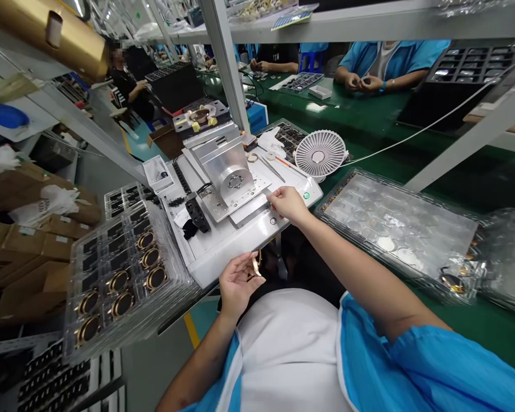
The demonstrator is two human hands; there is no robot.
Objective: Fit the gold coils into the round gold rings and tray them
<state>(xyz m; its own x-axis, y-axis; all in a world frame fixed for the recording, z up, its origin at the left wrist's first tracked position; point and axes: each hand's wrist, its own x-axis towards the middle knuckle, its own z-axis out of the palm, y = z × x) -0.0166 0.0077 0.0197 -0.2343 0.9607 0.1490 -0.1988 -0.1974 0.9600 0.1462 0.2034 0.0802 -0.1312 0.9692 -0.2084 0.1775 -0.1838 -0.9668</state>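
Observation:
My left hand (239, 283) is close to my body, in front of the white machine's near edge. Its thumb and fingers pinch a gold watch case (256, 265), seen nearly edge-on. My right hand (288, 204) is over the near right part of the white machine base (223, 252), fingers pinched together by the edge of a flat metal plate (251, 212). Whatever is between those fingertips is too small to make out. Behind the plate stands a silver metal block with a round face (236, 178). Tweezers (273, 169) and an orange stick (285, 163) lie beyond my right hand.
At left, stacked clear trays (107, 257) hold several gold-rimmed round watch parts. A white fan (320, 153) stands to the right, with a covered tray (395, 223) beyond it. A slanted metal post (225, 63) rises behind the machine. Across the green bench, a co-worker's hands (364, 84) hold something small.

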